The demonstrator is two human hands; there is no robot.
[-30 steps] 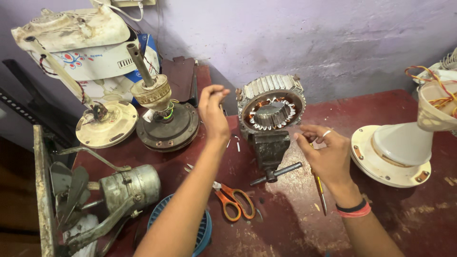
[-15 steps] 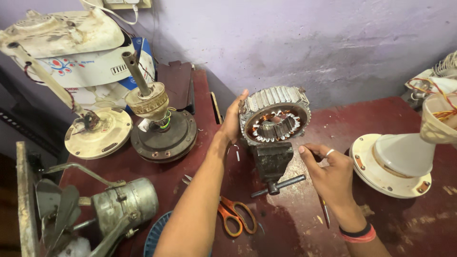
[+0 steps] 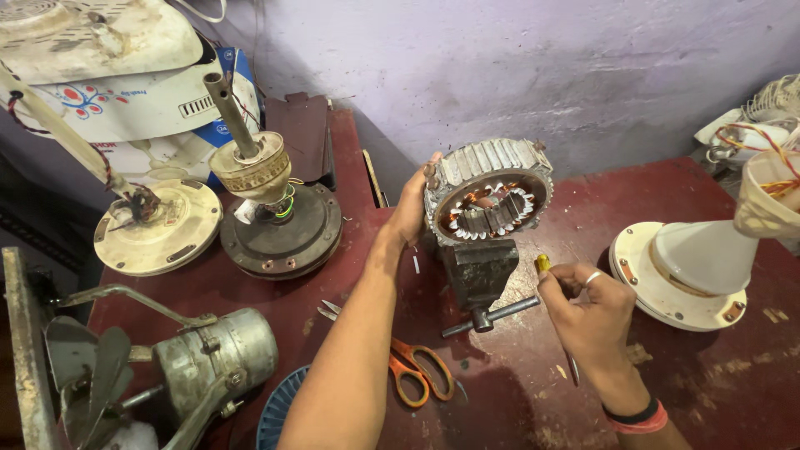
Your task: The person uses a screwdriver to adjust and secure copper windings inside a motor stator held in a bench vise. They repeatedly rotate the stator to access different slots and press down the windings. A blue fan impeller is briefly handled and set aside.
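A round motor stator (image 3: 488, 192) with copper windings stands on edge, clamped in a small dark bench vise (image 3: 478, 272) on the red table (image 3: 517, 400). My left hand (image 3: 414, 204) presses flat against the stator's left rim. To the right of the vise handle (image 3: 493, 315), my right hand (image 3: 590, 310) is closed on a thin tool with a yellow tip (image 3: 542, 263); its shaft pokes out below the wrist.
Orange-handled scissors (image 3: 414, 367) lie in front of the vise. A ceiling-fan motor with a rod (image 3: 275, 218) and a cream disc (image 3: 157, 227) sit at the left, a grey motor with blades (image 3: 208, 358) at the front left, a white fan base (image 3: 687, 271) at the right.
My left hand has gone from the air onto the stator's left rim. My right hand has dropped from beside the stator to the vise handle. The view has moved closer.
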